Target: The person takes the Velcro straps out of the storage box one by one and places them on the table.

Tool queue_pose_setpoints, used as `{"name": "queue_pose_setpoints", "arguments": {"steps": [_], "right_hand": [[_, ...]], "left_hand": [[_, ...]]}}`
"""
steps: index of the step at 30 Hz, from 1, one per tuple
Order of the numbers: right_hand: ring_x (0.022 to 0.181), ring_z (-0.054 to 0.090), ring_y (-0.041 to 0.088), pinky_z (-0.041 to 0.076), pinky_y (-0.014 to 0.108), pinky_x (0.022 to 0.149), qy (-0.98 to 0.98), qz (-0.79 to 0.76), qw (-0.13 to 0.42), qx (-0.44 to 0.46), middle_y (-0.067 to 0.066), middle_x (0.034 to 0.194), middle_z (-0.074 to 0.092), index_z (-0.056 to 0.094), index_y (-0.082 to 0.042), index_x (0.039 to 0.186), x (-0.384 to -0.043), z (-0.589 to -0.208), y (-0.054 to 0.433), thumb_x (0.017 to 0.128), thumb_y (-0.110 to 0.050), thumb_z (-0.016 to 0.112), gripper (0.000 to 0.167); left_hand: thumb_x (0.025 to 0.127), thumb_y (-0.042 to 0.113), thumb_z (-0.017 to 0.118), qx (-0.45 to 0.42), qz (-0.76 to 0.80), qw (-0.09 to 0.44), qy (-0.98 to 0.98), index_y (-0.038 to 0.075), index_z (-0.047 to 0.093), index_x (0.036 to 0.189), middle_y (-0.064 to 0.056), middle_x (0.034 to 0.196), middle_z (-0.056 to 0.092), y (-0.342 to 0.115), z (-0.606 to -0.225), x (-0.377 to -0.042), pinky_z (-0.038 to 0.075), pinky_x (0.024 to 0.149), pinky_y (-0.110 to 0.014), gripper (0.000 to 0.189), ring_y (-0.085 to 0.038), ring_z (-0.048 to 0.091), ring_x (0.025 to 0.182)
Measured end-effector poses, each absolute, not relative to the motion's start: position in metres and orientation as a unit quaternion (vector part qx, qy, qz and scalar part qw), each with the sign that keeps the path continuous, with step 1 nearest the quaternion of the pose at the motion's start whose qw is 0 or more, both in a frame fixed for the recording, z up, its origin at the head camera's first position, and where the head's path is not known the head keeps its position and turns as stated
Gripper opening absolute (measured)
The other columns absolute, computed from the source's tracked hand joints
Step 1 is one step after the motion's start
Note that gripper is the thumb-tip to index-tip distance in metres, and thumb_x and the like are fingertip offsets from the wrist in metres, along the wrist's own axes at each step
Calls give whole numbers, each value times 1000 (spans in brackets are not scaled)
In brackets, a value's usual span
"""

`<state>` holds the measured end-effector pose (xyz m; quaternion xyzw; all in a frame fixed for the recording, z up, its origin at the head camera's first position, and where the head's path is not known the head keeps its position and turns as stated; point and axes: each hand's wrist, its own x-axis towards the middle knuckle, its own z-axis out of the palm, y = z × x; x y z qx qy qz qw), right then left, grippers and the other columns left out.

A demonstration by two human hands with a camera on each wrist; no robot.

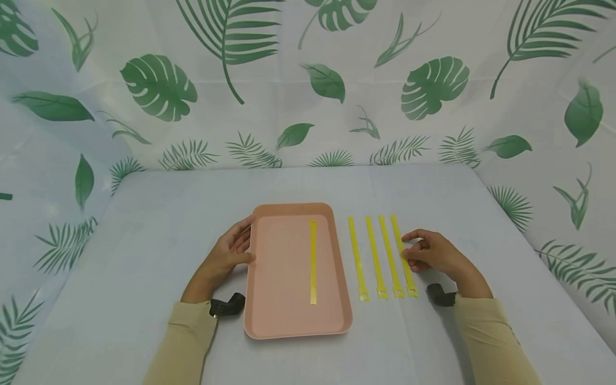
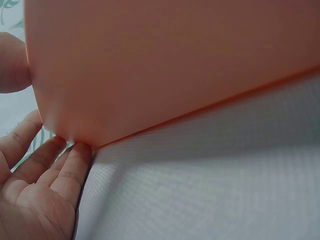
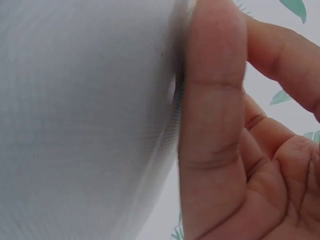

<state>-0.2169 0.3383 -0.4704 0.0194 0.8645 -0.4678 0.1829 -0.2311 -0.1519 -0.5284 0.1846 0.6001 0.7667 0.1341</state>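
Note:
My left hand [image 1: 225, 258] holds the left side of a pink rectangular tray [image 1: 284, 326]. Its thumb [image 2: 12, 65] is over the rim, while the fingers lie against the outer wall. Inside the tray, right of its middle, lies a yellow cable tie [image 1: 313, 267] with its slotted head away from me. My right hand [image 1: 435, 254] is at the rightmost yellow cable tie [image 1: 397, 235] on the table, thumb and index fingertips apart beside its far half. The right wrist view shows the thumb low along the table; no tie shows there.
Several yellow cable ties [image 1: 356, 256] lie side by side right of the tray, slotted heads toward me. The white-covered table [image 1: 183, 198] meets a leaf-patterned cloth [image 1: 269, 117] at its back and sides. Dark wrist cameras [image 1: 228, 305] sit at both cuffs.

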Motion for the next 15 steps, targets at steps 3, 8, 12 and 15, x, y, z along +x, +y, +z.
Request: {"name": "queue_pose_setpoints", "arguments": {"steps": [3, 8, 12, 15], "right_hand": [[75, 68, 18, 66, 28, 68, 871, -458, 173, 24, 9, 89, 65, 50, 15, 143, -217, -469, 337, 104, -6, 69, 48], [73, 66, 18, 66, 29, 67, 879, -451, 155, 20, 8, 86, 64, 51, 15, 141, -219, -466, 336, 105, -6, 68, 45], [74, 64, 18, 66, 29, 68, 879, -457, 139, 3, 9, 87, 64, 52, 15, 141, -220, -465, 334, 106, -6, 67, 43], [76, 64, 18, 66, 29, 69, 878, -461, 126, -18, 10, 90, 65, 54, 15, 140, -220, -464, 332, 106, -6, 66, 41]], "left_hand": [[79, -15, 67, 182, 768, 135, 599, -15, 9, 166, -36, 174, 10, -152, -528, -230, 40, 120, -16, 105, -52, 8, 161], [80, -16, 66, 184, 767, 136, 600, -15, 9, 167, -36, 174, 11, -153, -527, -230, 40, 120, -16, 104, -49, 11, 162], [80, -16, 67, 187, 768, 136, 597, -15, 9, 167, -36, 174, 11, -153, -527, -230, 40, 121, -17, 104, -48, 13, 162], [81, -15, 68, 187, 769, 138, 595, -14, 9, 167, -36, 174, 10, -153, -527, -231, 40, 121, -18, 104, -48, 12, 162]]}}
